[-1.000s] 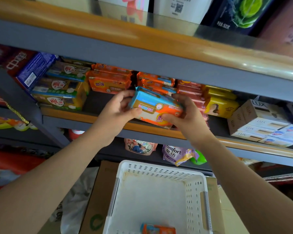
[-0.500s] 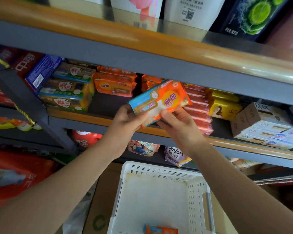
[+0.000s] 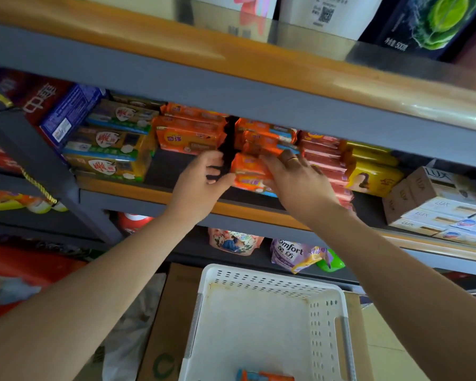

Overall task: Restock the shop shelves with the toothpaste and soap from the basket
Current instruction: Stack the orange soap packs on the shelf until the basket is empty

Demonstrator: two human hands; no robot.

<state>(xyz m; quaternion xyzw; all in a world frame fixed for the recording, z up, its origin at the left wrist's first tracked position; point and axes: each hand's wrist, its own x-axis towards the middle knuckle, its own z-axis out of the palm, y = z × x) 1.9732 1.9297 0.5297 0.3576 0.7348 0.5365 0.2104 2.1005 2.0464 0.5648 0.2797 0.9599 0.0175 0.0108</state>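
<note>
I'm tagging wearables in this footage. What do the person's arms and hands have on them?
Both forearms are bare, with no sleeve, watch or glove in view. The right hand wears a thin gold-coloured ring on one finger. The left hand shows no ring or other marking.

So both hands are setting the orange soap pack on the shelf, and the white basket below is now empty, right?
Not quite. The head view shows the hands, left and right, placing the soap pack on the shelf, but the basket isn't empty: one orange pack lies in it.
</note>
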